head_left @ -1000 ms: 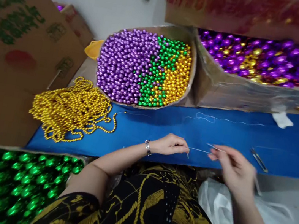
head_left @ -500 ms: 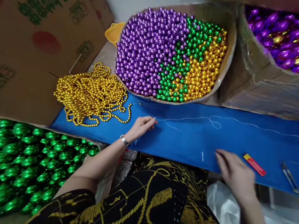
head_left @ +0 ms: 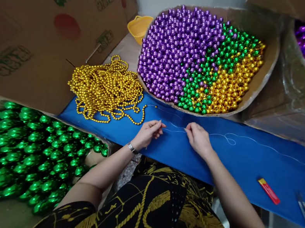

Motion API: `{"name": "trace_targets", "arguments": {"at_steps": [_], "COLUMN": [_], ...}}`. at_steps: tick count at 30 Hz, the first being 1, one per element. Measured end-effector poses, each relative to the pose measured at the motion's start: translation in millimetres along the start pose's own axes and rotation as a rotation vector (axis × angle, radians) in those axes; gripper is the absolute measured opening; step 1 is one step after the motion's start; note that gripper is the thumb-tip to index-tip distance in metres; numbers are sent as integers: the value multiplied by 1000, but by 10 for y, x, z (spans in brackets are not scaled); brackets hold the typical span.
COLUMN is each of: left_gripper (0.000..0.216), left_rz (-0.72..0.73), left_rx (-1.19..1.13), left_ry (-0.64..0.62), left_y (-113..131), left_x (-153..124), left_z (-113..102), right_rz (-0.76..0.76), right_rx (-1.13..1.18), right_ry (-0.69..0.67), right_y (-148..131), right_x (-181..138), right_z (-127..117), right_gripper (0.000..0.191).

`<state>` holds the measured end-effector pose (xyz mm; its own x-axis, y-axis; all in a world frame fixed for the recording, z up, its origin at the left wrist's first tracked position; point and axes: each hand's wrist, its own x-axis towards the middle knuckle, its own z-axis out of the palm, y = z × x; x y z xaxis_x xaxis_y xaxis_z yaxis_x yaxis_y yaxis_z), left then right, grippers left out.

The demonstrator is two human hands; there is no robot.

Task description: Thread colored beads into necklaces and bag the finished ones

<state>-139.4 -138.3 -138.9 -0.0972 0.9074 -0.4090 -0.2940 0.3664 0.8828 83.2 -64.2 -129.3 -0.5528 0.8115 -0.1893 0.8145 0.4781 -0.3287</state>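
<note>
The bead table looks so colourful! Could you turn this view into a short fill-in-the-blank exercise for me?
1. A thin thread runs between the left hand and the right hand, above a ____ tabletop.
2. The silver wristband is on the person's ____ wrist.
3. The loose beads in the cardboard box are purple, gold and ____.
4. The small red-and-yellow item lies nearer the ____ hand.

Missing words: blue; left; green; right.

Two hands — left hand [head_left: 149, 133] and right hand [head_left: 199, 140]. Three large bead boxes — green box [head_left: 5, 214] at eight o'clock, mixed box [head_left: 263, 76] at one, purple box [head_left: 301, 121] at two. One gold heap [head_left: 106, 89] at nine, one basket [head_left: 138, 29] at eleven, one watch [head_left: 132, 148] at seven; one lighter [head_left: 269, 191], one cutter [head_left: 304, 210] towards four.
</note>
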Motion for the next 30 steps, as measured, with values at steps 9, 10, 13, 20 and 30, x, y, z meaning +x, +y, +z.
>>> {"name": "trace_targets", "arguments": {"at_steps": [9, 10, 13, 20, 30], "left_gripper": [49, 47, 38, 28, 25], "left_rz": [203, 323, 676, 800, 546], "left_rx": [394, 538, 841, 1097, 867], "left_ry": [304, 377, 427, -19, -524], "left_y": [-10, -6, 34, 99, 552], "left_x": [128, 113, 98, 559, 289], "left_z": [-330, -337, -252, 170, 440], "right_rz": [179, 175, 141, 64, -130], "right_rx": [-75, -87, -121, -181, 117], "right_ry": [-16, -30, -47, -43, 232], "right_y": [-222, -217, -196, -265, 168], "right_x": [701, 701, 674, 649, -348], "right_z": [164, 157, 133, 78, -401], "right_gripper": [36, 36, 40, 41, 33]}}
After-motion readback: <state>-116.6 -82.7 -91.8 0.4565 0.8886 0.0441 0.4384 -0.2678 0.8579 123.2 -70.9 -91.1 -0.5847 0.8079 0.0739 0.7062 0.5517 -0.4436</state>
